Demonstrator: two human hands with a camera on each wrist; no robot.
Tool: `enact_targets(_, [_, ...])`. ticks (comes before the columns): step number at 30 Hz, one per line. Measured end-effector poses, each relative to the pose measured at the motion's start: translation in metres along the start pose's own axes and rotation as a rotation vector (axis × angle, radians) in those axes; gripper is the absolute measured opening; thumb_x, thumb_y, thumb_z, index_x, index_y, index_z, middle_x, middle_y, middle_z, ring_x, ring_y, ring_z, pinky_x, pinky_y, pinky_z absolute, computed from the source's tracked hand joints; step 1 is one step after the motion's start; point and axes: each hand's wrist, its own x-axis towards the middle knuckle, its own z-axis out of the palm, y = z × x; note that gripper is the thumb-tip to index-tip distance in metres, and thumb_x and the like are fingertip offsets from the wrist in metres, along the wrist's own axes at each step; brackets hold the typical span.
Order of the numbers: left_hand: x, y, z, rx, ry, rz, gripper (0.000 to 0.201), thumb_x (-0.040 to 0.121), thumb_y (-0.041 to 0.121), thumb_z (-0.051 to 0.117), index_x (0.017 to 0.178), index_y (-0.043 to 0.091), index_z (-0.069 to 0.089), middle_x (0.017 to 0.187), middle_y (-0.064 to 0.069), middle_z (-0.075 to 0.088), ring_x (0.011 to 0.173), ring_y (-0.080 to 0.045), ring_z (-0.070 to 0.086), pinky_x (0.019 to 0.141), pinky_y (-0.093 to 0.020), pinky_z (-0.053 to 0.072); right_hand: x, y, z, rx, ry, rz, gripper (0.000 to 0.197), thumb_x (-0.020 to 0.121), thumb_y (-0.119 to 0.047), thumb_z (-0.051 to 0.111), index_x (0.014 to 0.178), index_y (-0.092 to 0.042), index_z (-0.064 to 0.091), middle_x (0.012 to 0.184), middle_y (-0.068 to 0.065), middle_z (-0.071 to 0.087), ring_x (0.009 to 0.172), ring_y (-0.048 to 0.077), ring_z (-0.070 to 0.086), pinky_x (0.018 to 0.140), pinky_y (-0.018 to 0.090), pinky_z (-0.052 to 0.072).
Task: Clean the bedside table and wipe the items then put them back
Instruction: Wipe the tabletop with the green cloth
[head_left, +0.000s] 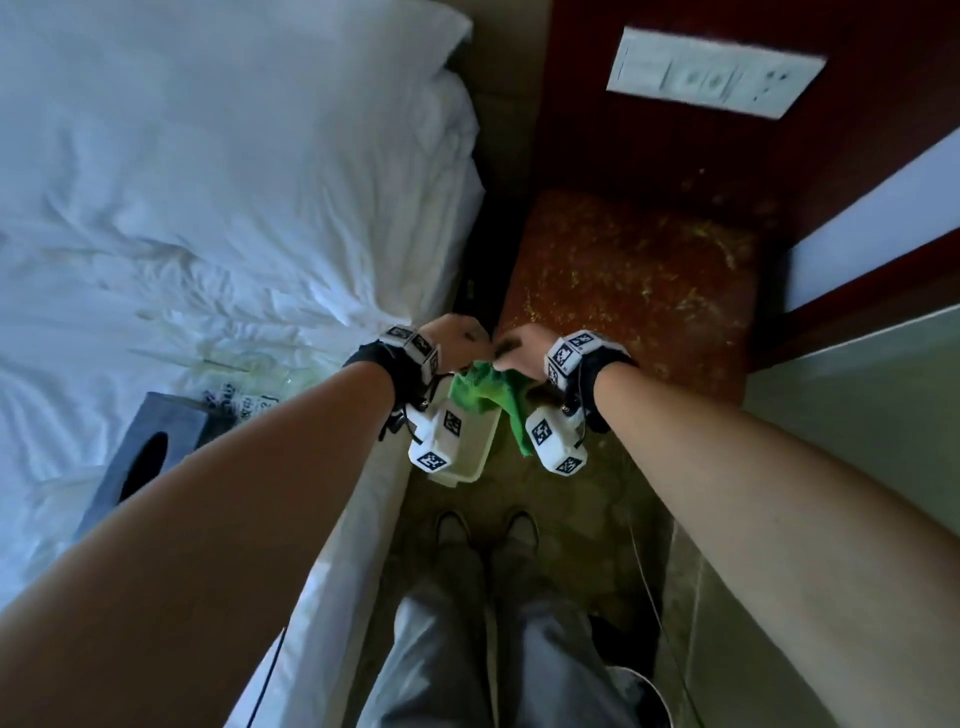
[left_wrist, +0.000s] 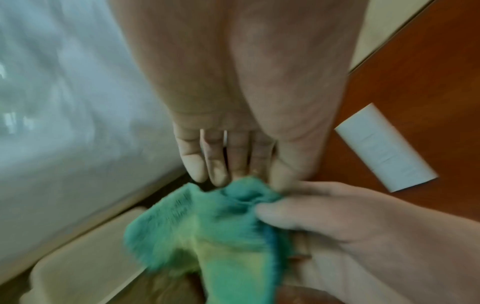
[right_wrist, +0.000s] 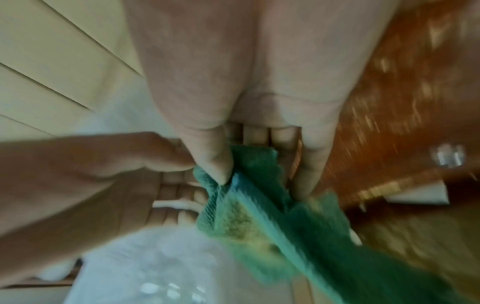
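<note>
Beside the bed, over the bedside table's near edge, the left hand and right hand both pinch a green cloth, which hangs between them.

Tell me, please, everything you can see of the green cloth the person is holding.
The green cloth looks like soft, fuzzy microfibre with a ribbed edge, and yellowish crumbs cling to its surface. It is bunched at the top, where the left hand and right hand both pinch it, and the rest hangs loose below them, in the air in front of the crumb-strewn bedside table.
</note>
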Motion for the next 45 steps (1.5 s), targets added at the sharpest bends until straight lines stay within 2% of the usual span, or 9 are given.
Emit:
enact_targets(6, [-0.086, 0.058, -0.069, 0.003, 0.068, 0.108, 0.013, 0.086, 0.030, 0.075, 0.093, 0.022, 0.068, 0.097, -0.009, 0.069, 0.081, -0.020, 0.064, 0.075, -0.038, 0.058, -0.091, -0.055, -0.071, 0.034, 0.173, -0.131, 0.026, 0.093, -0.029, 0.065, 0.109, -0.010, 0.072, 0.106, 0.012, 0.071, 0.099, 0.026, 0.066, 0.094, 0.039, 0.050])
enact_targets(11, [-0.144, 0.110, -0.125, 0.003, 0.147, 0.232, 0.010, 0.090, 0.013, 0.068, 0.098, 0.017, 0.070, 0.095, -0.006, 0.069, 0.083, -0.014, 0.064, 0.059, -0.015, 0.055, -0.154, -0.101, -0.125, 0.034, 0.254, -0.211, 0.025, 0.098, -0.029, 0.059, 0.115, -0.014, 0.069, 0.105, 0.003, 0.068, 0.094, 0.017, 0.063, 0.083, 0.028, 0.048])
enact_targets(18, [-0.215, 0.181, -0.197, -0.011, 0.351, 0.405, 0.005, 0.096, 0.008, 0.056, 0.095, 0.008, 0.061, 0.092, -0.013, 0.061, 0.084, -0.024, 0.060, 0.075, -0.032, 0.056, -0.220, -0.168, -0.182, 0.250, 0.399, -0.307, 0.037, 0.095, -0.035, 0.060, 0.128, -0.020, 0.060, 0.123, 0.008, 0.066, 0.110, 0.027, 0.064, 0.098, 0.050, 0.051])
enact_targets(21, [-0.244, 0.201, -0.220, 0.012, 0.439, 0.472, 0.007, 0.097, 0.013, 0.057, 0.092, 0.015, 0.061, 0.094, -0.012, 0.064, 0.083, -0.024, 0.060, 0.079, -0.039, 0.055, -0.260, -0.196, -0.191, 0.264, 0.457, -0.356, 0.076, 0.074, -0.051, 0.079, 0.140, -0.030, 0.047, 0.133, 0.001, 0.059, 0.117, 0.021, 0.059, 0.100, 0.045, 0.050])
enact_targets(23, [-0.263, 0.210, -0.233, 0.033, 0.502, 0.517, 0.014, 0.096, 0.017, 0.059, 0.084, 0.023, 0.059, 0.098, -0.013, 0.068, 0.081, -0.024, 0.061, 0.079, -0.042, 0.056, -0.279, -0.209, -0.197, 0.152, 0.536, -0.381, 0.088, 0.071, -0.029, 0.086, 0.146, -0.027, 0.040, 0.137, 0.001, 0.054, 0.122, 0.021, 0.054, 0.104, 0.040, 0.046])
enact_targets(31, [-0.305, 0.225, -0.257, -0.089, 0.465, 0.539, 0.030, 0.092, 0.039, 0.067, 0.110, 0.016, 0.061, 0.111, -0.009, 0.068, 0.098, -0.024, 0.067, 0.089, -0.043, 0.057, -0.325, -0.235, -0.202, 0.331, 0.827, -0.505, 0.044, 0.084, -0.001, 0.072, 0.125, -0.012, 0.062, 0.117, 0.007, 0.069, 0.105, 0.021, 0.067, 0.094, 0.036, 0.054])
enact_targets(37, [-0.317, 0.228, -0.258, -0.207, 0.270, 0.589, 0.047, 0.080, 0.014, 0.080, 0.121, 0.021, 0.059, 0.113, -0.014, 0.071, 0.099, -0.036, 0.070, 0.089, -0.054, 0.056, -0.348, -0.246, -0.201, 0.189, 0.971, -0.531, 0.033, 0.087, 0.000, 0.067, 0.118, -0.013, 0.067, 0.110, 0.001, 0.070, 0.101, 0.013, 0.065, 0.065, 0.005, 0.045])
enact_targets(41, [-0.323, 0.234, -0.255, -0.419, 0.218, 0.654, 0.047, 0.081, -0.003, 0.074, 0.119, 0.019, 0.060, 0.112, -0.018, 0.071, 0.101, -0.041, 0.068, 0.089, -0.055, 0.055, -0.355, -0.241, -0.198, 0.128, 1.121, -0.391, 0.031, 0.092, -0.026, 0.066, 0.122, -0.020, 0.063, 0.118, -0.004, 0.064, 0.106, 0.014, 0.060, 0.077, 0.020, 0.043])
enact_targets(45, [-0.327, 0.243, -0.256, -0.680, 0.240, 0.697, 0.051, 0.084, -0.011, 0.067, 0.128, 0.011, 0.056, 0.118, -0.020, 0.066, 0.104, -0.040, 0.065, 0.090, -0.055, 0.054, -0.355, -0.232, -0.197, 0.468, 0.881, -0.297, 0.049, 0.092, -0.062, 0.049, 0.122, -0.024, 0.050, 0.125, 0.003, 0.056, 0.112, 0.025, 0.058, 0.096, 0.047, 0.050])
